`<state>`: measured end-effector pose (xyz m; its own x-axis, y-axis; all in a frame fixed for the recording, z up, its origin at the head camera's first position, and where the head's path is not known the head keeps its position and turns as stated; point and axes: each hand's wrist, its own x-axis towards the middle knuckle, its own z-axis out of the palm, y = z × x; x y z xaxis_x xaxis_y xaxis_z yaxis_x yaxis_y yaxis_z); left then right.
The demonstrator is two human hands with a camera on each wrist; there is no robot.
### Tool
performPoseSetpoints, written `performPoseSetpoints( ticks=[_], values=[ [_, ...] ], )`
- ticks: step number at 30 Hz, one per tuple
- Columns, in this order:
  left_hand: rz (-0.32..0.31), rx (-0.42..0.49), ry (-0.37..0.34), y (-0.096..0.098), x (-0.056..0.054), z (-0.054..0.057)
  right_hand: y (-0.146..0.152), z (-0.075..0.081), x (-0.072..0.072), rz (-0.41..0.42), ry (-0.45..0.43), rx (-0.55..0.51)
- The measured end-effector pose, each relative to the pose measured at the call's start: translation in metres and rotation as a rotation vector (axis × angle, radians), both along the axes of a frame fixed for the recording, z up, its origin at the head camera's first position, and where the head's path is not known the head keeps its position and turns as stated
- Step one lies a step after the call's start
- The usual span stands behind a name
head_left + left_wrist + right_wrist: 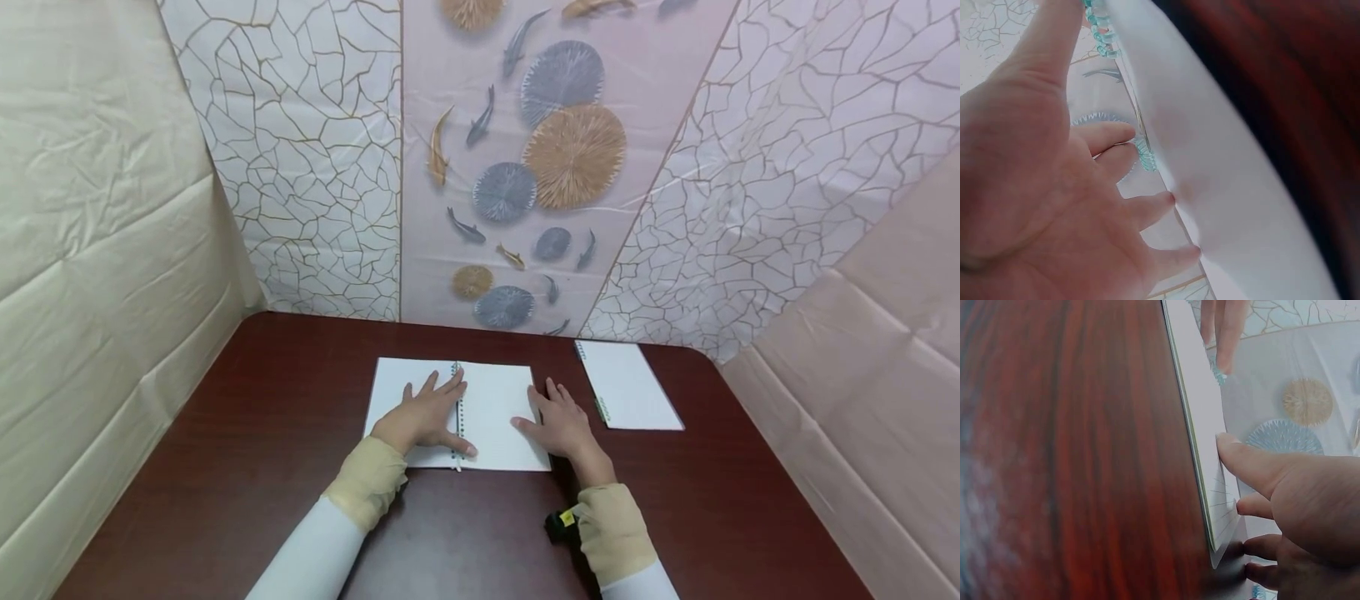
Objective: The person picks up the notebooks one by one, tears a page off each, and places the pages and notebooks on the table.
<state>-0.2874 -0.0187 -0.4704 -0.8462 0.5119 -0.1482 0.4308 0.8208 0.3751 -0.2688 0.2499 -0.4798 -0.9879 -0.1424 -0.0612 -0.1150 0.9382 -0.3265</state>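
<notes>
An open spiral notebook with white pages lies on the dark red table, its ring binding running down the middle. My left hand spreads over the left page and the binding, fingertips touching the paper. In the left wrist view the palm and the teal rings show close up. At the notebook's right edge is my right hand, its thumb on the right page and its other fingers by the edge. The right wrist view shows that thumb touching the page, with nothing gripped.
A second spiral notebook, with a white page up, lies at the back right of the table. Behind the table hangs a patterned cloth, and plain cloths hang at both sides. A black device with a yellow label sits at the right wrist.
</notes>
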Motion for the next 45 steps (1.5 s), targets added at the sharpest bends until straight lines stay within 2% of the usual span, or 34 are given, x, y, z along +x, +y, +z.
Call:
performPoseSetpoints(
  ticks=[9, 16, 19, 23, 24, 25, 27, 28, 35, 40, 45],
  values=[
    [0.024, -0.009, -0.067, -0.001, 0.004, 0.007, -0.002, 0.003, 0.003, 0.015, 0.011, -0.033],
    [0.026, 0.004, -0.067, -0.001, 0.005, 0.006, -0.007, 0.002, 0.000, 0.024, 0.026, -0.076],
    [0.022, 0.015, -0.067, -0.002, 0.003, 0.001, -0.011, 0.005, 0.000, 0.064, 0.065, -0.173],
    [0.014, 0.045, -0.064, -0.003, 0.001, -0.002, -0.017, 0.013, -0.001, 0.080, 0.107, -0.399],
    [0.007, 0.050, -0.055, -0.003, -0.001, -0.005, -0.019, 0.014, -0.001, 0.065, 0.115, -0.452],
    [0.009, 0.051, -0.059, -0.003, 0.001, -0.001, -0.020, 0.016, -0.001, 0.044, 0.128, -0.500],
    [0.005, 0.052, -0.046, -0.003, -0.001, -0.004, -0.022, 0.018, -0.003, -0.009, 0.148, -0.567],
    [0.007, 0.045, -0.052, -0.003, 0.000, -0.001, -0.023, 0.019, -0.003, -0.038, 0.153, -0.589],
    [0.015, 0.020, -0.064, -0.003, 0.004, 0.010, -0.025, 0.023, -0.017, -0.240, 0.091, -0.718],
    [0.010, 0.012, -0.059, -0.002, 0.001, 0.008, -0.026, 0.020, -0.036, -0.289, 0.083, -0.676],
    [0.013, 0.010, -0.061, -0.004, 0.002, 0.003, -0.025, 0.012, -0.055, -0.277, 0.107, -0.598]
  ],
)
